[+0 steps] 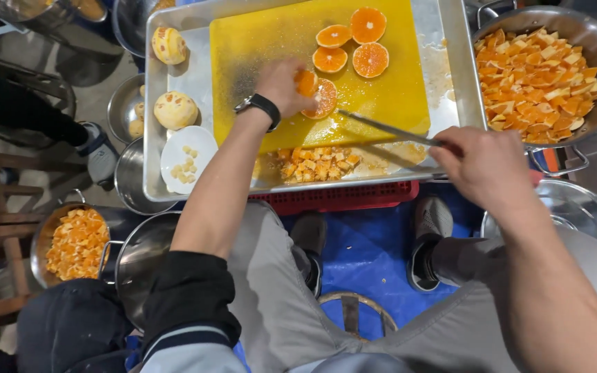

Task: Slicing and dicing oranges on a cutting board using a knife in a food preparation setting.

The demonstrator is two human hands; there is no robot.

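Grey-trousered knees and two shoes (431, 228) on blue sheeting (367, 255), nearest the lens; seated stance brings the work close.

Landmark: yellow cutting board (271, 41), lying inside a steel tray (157, 166) that catches juice and offcuts.

Right hand (481, 166): off the board's near right corner, closed round the handle of a knife (381, 128), blade angled in over the board.

Left hand (281, 86): on the board's near middle, watch at the wrist, fingers curled down on an orange slice stack (320, 97), pinning it for the blade.

Diced orange (312, 164): in the tray just below the board's near edge, apparently swept off.

Peeled oranges (174, 109): left of the board, within reach.

Round slices (354, 41): at the board's far end.

Large pan of orange chunks (537, 76): right of the board, beyond the tray.
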